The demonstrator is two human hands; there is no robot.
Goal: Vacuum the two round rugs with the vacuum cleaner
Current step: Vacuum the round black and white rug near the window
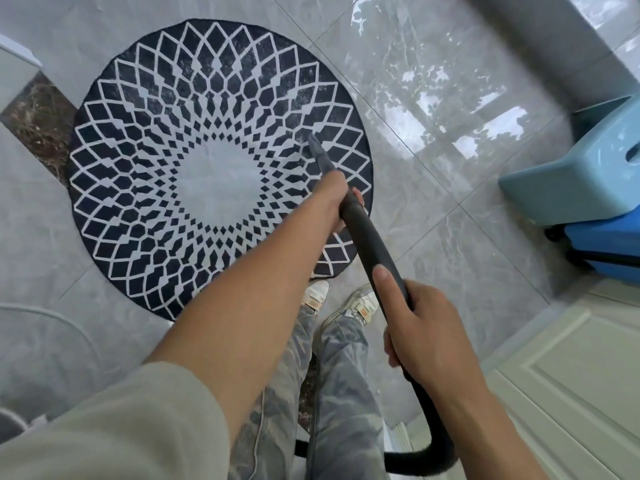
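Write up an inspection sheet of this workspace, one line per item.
Surface: glossy grey tile floor with window glare.
Job's things: one round rug, dark with a white lattice, lies flat; the second rug is not in view. The wand has its nozzle over the rug's right part.
Clutter: light blue stool at right, with a blue thing beneath it.
Hands: left hand grips the wand near the nozzle; right hand grips it further back.
Cables: black hose curves back from the right hand; white cord on the floor at left.
Surroundings: white panelled door lower right; dark stone strip beside the rug at left.
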